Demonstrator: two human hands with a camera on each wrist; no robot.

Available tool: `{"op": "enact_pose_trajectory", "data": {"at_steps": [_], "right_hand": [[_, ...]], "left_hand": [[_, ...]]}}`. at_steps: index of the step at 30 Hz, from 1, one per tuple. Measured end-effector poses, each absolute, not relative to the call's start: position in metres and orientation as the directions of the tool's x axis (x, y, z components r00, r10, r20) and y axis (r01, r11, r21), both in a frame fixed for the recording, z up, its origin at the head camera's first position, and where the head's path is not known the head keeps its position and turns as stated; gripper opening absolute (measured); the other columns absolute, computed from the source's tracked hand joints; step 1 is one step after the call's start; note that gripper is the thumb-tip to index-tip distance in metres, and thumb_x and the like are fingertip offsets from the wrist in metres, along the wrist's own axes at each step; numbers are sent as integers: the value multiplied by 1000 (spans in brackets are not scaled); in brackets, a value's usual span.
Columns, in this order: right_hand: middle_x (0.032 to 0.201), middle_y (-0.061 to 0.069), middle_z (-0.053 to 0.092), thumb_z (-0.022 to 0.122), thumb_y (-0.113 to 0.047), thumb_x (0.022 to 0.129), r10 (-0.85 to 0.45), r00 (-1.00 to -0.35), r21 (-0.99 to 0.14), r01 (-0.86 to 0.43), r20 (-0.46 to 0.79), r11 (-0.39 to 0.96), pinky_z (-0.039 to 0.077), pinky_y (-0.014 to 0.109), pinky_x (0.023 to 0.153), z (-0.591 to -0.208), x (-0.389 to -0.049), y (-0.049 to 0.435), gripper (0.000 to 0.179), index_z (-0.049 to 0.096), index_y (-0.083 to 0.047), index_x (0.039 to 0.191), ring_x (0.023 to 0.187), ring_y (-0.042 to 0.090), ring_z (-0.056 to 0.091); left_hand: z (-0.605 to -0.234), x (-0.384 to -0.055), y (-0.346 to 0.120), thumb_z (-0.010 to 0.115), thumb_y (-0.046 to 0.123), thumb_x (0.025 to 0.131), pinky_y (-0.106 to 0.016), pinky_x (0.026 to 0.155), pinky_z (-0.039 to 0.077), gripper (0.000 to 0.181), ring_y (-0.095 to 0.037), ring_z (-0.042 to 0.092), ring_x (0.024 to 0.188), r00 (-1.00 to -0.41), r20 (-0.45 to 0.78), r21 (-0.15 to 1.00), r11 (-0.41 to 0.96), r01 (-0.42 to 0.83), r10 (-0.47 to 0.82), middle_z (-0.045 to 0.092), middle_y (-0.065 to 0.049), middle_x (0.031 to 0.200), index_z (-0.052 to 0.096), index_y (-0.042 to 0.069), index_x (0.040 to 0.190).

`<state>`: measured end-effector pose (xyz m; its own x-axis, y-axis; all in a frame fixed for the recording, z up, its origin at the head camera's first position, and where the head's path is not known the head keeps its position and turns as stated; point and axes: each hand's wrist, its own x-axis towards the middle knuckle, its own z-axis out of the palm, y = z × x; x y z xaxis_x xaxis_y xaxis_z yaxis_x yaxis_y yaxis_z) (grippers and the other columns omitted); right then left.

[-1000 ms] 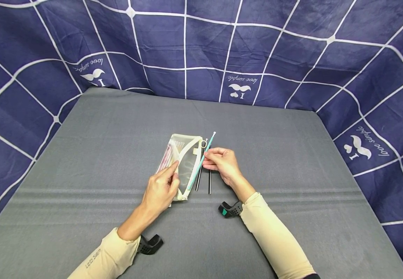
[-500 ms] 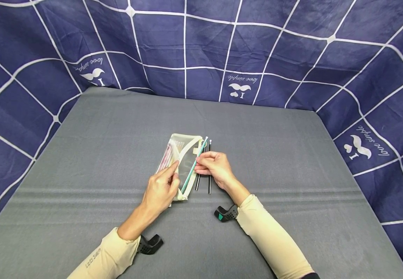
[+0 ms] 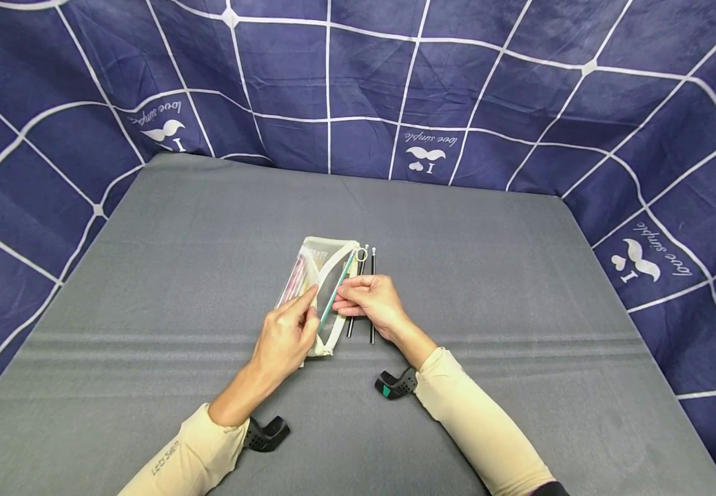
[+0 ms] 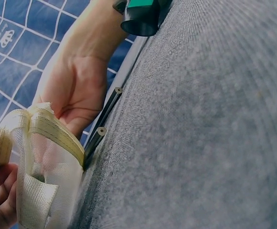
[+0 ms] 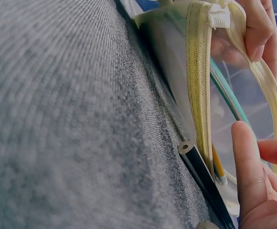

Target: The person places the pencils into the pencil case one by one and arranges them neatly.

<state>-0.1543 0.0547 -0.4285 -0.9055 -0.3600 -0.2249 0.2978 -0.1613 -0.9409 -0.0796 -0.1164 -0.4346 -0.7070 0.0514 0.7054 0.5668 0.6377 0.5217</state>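
Observation:
A translucent mesh pencil pouch (image 3: 336, 339) with a cream zip edge lies unzipped on the grey surface. My left hand (image 3: 284, 339) pinches the left edge of its mouth, holding the opening apart. Between thumb and fingers of my right hand (image 3: 375, 303) is a teal pencil (image 3: 328, 308), lying slantwise within the pouch's mouth. The right wrist view shows the teal pencil (image 5: 228, 94) behind the near zip edge. Two black pencils lie right of the pouch, one black pencil (image 3: 373, 327) apart from it and another black pencil (image 3: 351, 326) close against it.
Several pinkish striped pencils (image 3: 294, 279) show through the pouch's left side. A yellow pencil (image 5: 217, 163) is seen by the zip edge. A ring (image 3: 361, 255) hangs at the zip's far end. Blue checked cloth (image 3: 358, 83) walls the grey table (image 3: 519, 310).
My right hand has moved left with the teal pencil, bringing it from over the pouch's right edge down into the mouth. The left hand has stayed in place.

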Motion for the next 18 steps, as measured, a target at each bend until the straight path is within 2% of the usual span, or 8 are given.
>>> {"op": "enact_pose_trajectory", "data": {"at_steps": [8, 18], "right_hand": [[75, 14, 69, 61, 8, 90, -379, -892, -947, 305, -246, -104, 57, 28, 64, -427, -154, 54, 26, 58, 24, 111, 63, 16, 70], [74, 13, 69, 61, 9, 90, -393, -890, -949, 295, -230, -113, 57, 28, 63, -426, -153, 54, 26, 57, 25, 111, 63, 16, 70]], "left_hand": [[-434, -80, -117, 59, -3, 81, -29, 49, 44, 37, -13, 51, 57, -709, 704, 524, 635, 568, 53, 60, -6, 70, 67, -11, 116], [-434, -79, -117, 59, -2, 81, -30, 49, 45, 37, -13, 51, 56, -714, 698, 528, 637, 562, 52, 60, -5, 70, 67, -10, 116]]}}
